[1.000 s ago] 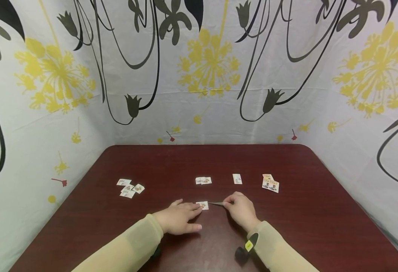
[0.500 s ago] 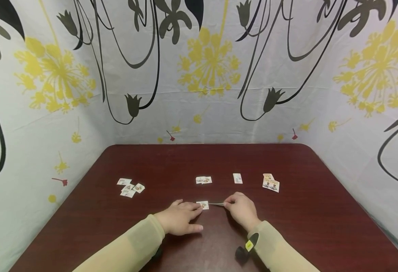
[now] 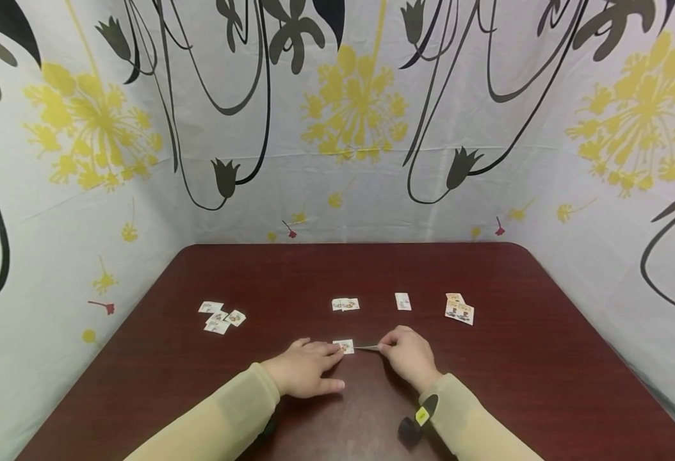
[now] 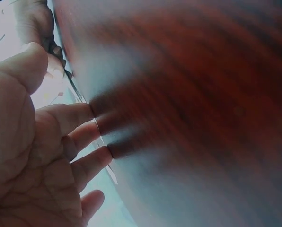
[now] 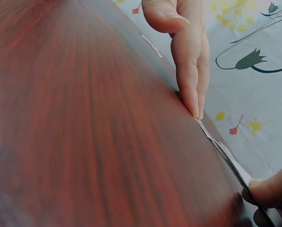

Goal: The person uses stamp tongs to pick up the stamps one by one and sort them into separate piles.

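Note:
My left hand point(image 3: 305, 370) lies with its fingers straight over the dark red table point(image 3: 522, 397), its fingertips on the left part of a small white picture card point(image 3: 346, 346). My right hand point(image 3: 409, 355) pinches slim grey tweezers point(image 3: 367, 347) between thumb and fingers. The tweezers lie low and nearly level, their tip at the card's right edge. In the right wrist view, the tweezers point(image 5: 236, 171) run from the right thumb point(image 5: 268, 190) towards the left fingertips. Whether the tip grips the card cannot be told. The left wrist view shows the spread left fingers point(image 4: 91, 163) touching the tabletop.
Several small cards point(image 3: 216, 326) overlap at the left. Behind the hands lie overlapping cards point(image 3: 346, 305), a single card point(image 3: 403, 301), and a pile with yellowish cards point(image 3: 460, 312) to the right. A patterned white cloth point(image 3: 343, 211) encloses the table. A black device point(image 3: 410, 432) hangs at the right wrist.

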Tool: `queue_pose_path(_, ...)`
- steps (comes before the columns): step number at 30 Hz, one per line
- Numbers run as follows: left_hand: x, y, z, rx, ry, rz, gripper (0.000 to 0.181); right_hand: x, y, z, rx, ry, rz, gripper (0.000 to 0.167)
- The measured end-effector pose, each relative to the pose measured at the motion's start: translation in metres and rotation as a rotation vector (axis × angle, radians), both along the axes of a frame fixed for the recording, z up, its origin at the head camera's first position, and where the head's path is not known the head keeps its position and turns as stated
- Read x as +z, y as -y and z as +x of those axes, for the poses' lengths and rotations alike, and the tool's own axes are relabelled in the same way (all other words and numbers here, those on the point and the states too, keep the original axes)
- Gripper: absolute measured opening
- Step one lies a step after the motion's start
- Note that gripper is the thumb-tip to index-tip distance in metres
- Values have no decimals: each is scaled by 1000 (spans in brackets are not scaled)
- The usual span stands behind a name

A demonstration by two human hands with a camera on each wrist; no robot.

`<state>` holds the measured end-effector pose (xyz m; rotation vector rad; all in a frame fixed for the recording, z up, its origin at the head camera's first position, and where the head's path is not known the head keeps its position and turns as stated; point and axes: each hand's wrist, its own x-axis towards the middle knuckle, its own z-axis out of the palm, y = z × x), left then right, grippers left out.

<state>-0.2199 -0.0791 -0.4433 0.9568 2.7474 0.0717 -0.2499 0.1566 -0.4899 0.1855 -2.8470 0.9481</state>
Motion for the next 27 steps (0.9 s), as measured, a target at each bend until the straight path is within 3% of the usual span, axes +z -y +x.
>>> queue_pose_path(27,-1,6,-4,-16,46,19,69,-3,-1,-3,-27,12,-21,14)
